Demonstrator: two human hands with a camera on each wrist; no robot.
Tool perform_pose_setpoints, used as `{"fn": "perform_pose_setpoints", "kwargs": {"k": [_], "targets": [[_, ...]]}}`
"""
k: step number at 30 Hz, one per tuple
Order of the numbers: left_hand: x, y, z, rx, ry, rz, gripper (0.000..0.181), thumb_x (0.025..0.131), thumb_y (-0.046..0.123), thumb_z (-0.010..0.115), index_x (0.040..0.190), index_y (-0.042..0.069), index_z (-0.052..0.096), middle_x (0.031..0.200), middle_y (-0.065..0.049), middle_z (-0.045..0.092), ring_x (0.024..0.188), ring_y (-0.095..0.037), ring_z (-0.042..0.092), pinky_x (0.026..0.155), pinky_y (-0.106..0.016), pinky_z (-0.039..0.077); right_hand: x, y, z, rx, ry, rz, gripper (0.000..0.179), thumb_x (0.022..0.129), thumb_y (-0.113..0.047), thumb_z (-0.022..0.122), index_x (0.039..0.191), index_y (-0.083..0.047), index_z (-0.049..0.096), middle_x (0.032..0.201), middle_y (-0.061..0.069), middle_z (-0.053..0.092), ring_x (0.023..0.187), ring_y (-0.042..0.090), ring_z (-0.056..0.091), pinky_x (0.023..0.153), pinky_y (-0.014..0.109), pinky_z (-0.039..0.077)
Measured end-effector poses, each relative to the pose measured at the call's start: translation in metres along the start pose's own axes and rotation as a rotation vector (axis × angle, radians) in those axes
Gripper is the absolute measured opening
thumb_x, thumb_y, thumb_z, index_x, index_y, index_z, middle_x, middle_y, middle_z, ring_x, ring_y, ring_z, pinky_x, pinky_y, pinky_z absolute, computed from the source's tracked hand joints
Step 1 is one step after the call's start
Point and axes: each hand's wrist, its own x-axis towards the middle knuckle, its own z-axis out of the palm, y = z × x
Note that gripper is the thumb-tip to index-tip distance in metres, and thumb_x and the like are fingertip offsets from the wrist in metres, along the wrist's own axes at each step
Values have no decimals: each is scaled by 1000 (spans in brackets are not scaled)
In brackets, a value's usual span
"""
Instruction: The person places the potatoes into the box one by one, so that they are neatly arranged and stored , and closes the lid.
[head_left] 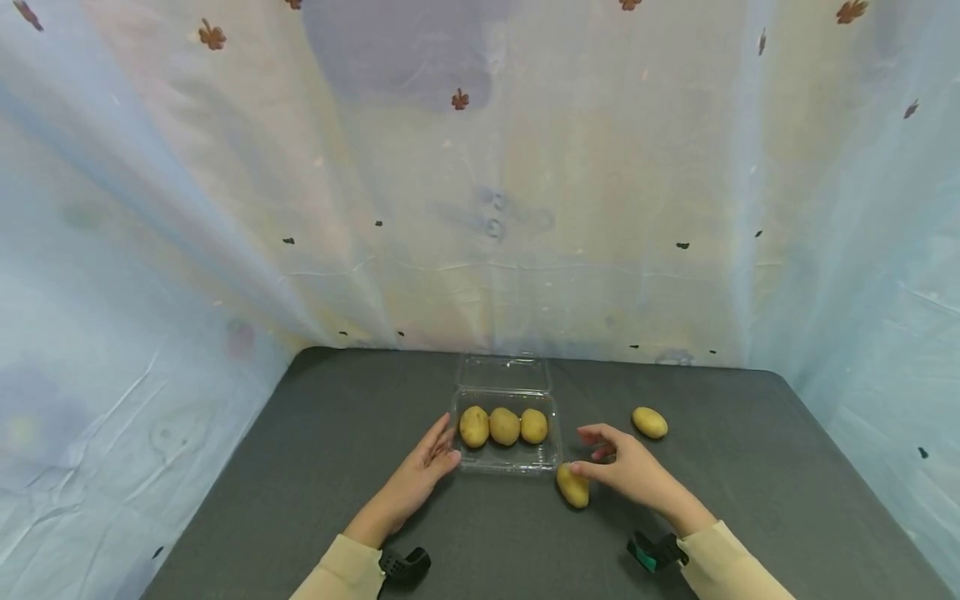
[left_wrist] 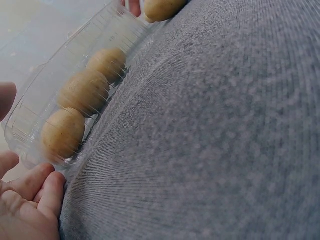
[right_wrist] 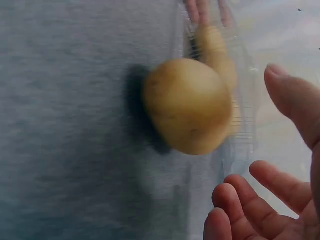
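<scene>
three potatoes (head_left: 504,427) sit in a row in the container (head_left: 506,469) — lid (head_left: 504,374) behind, left grip (head_left: 415,485) beside its left wall. on the table (head_left: 487,550), a near potato (head_left: 573,487) lies before its right corner, beside the right grip (head_left: 632,468); a far potato (head_left: 649,422) lies farther right — behind that grip.

We record a dark grey tabletop (head_left: 337,433) with rounded far corners. Behind it and along both sides we find a pale hanging sheet (head_left: 585,183), creased in places, bearing brown leaf-shaped motifs (head_left: 212,34), small black marks (head_left: 682,246) and a broad purplish patch (head_left: 405,58).
</scene>
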Motion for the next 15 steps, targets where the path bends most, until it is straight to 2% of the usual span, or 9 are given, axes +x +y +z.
{"fn": "perform_pose_setpoints", "kwargs": {"k": [7,15], "targets": [[0,-1,0,8,-7,0,70,102,33,52,157,28,9,158,-11,19,144,-30,21,113,-50,21,-11,14,5,46,-61,-19,63,83,-39,77,133,-8,55,125,10,59,95,20,57,70,33,50],[1,-3,-1,11,1,-17,70,102,34,52,156,30,9,158,-8,20,143,-26,22,114,-48,22,-18,24,11,64,-93,-60,60,83,-36,77,131,-6,56,115,6,59,85,19,55,65,29,48]]}}
